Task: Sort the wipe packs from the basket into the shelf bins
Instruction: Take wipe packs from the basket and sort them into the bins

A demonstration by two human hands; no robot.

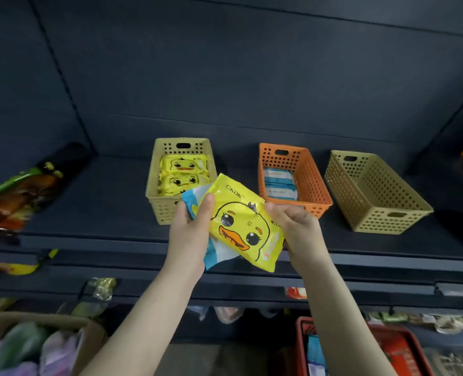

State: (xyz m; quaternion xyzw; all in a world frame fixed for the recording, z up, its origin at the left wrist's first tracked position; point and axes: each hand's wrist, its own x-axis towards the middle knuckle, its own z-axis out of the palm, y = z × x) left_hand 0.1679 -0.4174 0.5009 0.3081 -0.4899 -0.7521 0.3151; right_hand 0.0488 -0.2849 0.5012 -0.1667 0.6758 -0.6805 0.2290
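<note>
Both hands hold packs in front of the shelf: the left hand [191,226] grips a blue-and-white pack [216,252] with the yellow duck pack [245,223] on top of it, and the right hand [295,222] pinches the duck pack's right edge. The step looks like separating the two. Next, the duck pack belongs in the yellow bin [157,183] at 11 o'clock (duck packs already lie there), the blue one in the orange bin [317,183] at 1 o'clock. The red basket [382,332] sits at 5 o'clock.

shop | dark shelving [225,85] — packaged goods [16,196] — sorting bins [374,191]
</note>
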